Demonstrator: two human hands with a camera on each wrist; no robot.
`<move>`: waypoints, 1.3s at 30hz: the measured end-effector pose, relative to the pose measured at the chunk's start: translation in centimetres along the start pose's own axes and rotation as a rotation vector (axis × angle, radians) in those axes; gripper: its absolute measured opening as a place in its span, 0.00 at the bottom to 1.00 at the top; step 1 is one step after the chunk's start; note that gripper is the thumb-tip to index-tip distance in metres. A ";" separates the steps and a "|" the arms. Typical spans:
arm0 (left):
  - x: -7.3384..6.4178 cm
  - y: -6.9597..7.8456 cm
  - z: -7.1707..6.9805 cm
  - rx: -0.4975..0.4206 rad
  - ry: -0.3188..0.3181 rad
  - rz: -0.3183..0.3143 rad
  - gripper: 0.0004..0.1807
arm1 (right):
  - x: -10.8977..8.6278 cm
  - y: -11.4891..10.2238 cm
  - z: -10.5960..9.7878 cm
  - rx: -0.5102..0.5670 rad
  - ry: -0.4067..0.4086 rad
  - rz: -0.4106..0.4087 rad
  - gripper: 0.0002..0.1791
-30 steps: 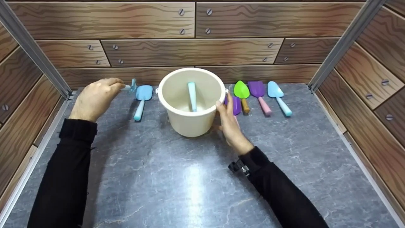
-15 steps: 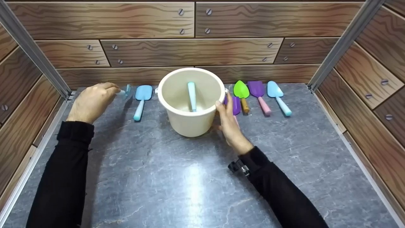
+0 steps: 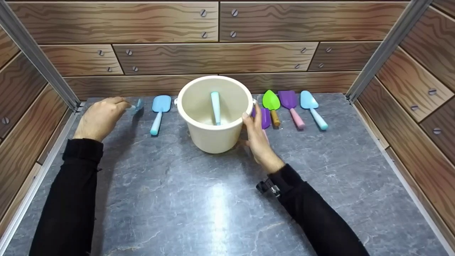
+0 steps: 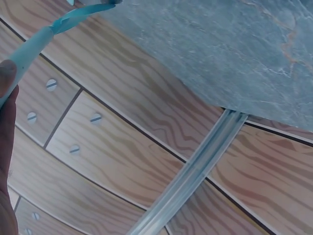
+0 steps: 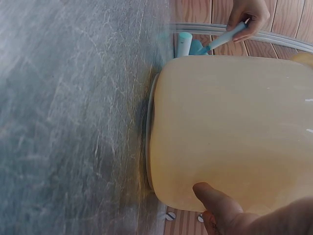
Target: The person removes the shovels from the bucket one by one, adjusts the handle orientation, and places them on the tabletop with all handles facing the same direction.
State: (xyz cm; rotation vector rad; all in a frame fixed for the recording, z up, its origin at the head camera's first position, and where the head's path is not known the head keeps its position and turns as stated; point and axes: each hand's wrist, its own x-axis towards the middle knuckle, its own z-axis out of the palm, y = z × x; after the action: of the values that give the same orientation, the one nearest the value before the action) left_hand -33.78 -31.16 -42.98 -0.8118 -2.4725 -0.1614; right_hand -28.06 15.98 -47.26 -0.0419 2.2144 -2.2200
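My left hand pinches the light-blue handle of a small blue hand rake at the back left, low over the floor. The left wrist view has the rake's handle between thumb and finger, with its head partly cut off by the frame. A cream bucket stands upright in the middle. Inside it a light-blue handle leans up; its lower end is hidden. My right hand rests against the bucket's right side with fingers extended, the thumb lying flat on the wall.
A blue shovel lies left of the bucket. To the right lie a purple shovel partly behind my hand, a green trowel, another purple shovel and a blue trowel. Wood-patterned walls enclose the grey floor.
My left hand has moved left and slightly down with the hand rake, away from the blue shovel. My right hand and the bucket have stayed in place.
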 end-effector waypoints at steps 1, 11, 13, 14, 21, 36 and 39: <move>-0.1 -0.1 0.1 0.000 -0.003 -0.002 0.14 | 0.0 0.0 0.0 -0.002 0.001 0.000 0.53; -0.8 -0.4 0.5 -0.021 -0.026 -0.036 0.16 | 0.0 0.0 0.0 -0.006 0.008 0.006 0.52; -0.9 -0.4 0.6 -0.025 -0.032 -0.051 0.15 | 0.1 0.0 0.0 -0.006 0.007 0.005 0.52; -0.9 -0.4 0.6 -0.027 -0.033 -0.057 0.15 | 0.1 0.1 0.0 -0.007 0.007 0.003 0.52; -1.1 -0.4 1.0 -0.070 -0.045 -0.112 0.14 | 0.1 0.3 0.0 0.007 -0.005 -0.017 0.53; -1.9 -0.3 2.4 -0.154 -0.108 -0.164 0.15 | 0.2 0.2 0.0 -0.018 0.007 -0.008 0.53; -2.0 -0.4 2.7 -0.164 -0.124 -0.160 0.16 | 0.2 0.2 0.0 -0.020 0.008 -0.009 0.53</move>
State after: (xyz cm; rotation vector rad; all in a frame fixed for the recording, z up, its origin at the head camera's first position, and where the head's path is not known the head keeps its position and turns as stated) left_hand -33.88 -31.79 -46.26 -0.7078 -2.6690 -0.3863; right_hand -28.23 16.01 -47.45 -0.0424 2.2449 -2.2068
